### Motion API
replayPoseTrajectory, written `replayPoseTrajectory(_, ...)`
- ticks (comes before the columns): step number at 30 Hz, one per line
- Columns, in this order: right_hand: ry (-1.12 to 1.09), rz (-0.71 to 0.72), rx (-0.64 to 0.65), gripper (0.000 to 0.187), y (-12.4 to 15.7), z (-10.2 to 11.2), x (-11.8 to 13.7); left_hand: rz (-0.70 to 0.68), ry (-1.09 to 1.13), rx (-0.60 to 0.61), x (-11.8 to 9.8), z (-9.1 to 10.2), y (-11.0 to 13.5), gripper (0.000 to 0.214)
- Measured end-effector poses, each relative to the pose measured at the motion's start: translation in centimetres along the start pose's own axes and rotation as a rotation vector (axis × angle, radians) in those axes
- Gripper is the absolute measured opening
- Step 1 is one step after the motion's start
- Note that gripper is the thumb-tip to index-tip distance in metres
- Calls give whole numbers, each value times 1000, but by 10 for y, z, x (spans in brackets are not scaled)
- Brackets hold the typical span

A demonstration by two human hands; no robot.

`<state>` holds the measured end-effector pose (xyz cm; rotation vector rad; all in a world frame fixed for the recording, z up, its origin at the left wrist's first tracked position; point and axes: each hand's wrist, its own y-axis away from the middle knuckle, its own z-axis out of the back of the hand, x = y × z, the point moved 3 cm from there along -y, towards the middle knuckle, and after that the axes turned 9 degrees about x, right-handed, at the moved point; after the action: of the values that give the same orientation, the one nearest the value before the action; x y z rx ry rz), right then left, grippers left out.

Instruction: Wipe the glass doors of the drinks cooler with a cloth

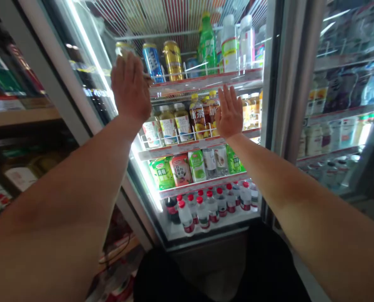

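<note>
Blue can (153,63), upper centre; left hand (132,86) beside, can't tell its hold; right hand (229,112) straight-fingered, right of centre; best move gently near bottles (198,119).

fridge shelves (187,147): cans (173,61), bottles (183,125); red-capped bottles (212,206) lowest.

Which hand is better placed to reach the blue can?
Probably the left hand: it appears roughly level with the blue can and just beside it, while the right hand is lower, in front of the yellow-capped bottles.
</note>
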<state>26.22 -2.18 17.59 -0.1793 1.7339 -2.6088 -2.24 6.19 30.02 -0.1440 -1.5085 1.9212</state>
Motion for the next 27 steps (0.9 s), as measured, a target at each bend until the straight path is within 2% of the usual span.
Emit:
replayPoseTrajectory(3,6,6,-27,64,0,0,0,-68,-21,90,-33,-12,14,57)
replayPoseTrajectory(6,-8,21,-60,64,0,-2,-2,-163,-19,121,-80,-24,47,54)
replayPoseTrajectory(10,-34,36,-74,65,-1,-4,-4,-317,-64,184,-135,-46,114,52)
replayPoseTrajectory(14,-14,19,-64,63,0,-3,-2,-533,-108,271,-167,-66,184,53)
replayPoseTrajectory(16,-8,-2,-67,62,0,-2,0,-619,-106,303,-175,-71,207,51)
replayPoseTrajectory(19,-14,-30,-63,59,5,-3,3,-649,-85,317,-179,-73,222,49)
replayPoseTrajectory(24,-23,-64,-66,57,32,-15,2,-696,-46,334,-171,-69,214,49)
replayPoseTrajectory(27,-29,-35,-81,57,51,-23,-2,-597,-61,286,-155,-59,194,49)
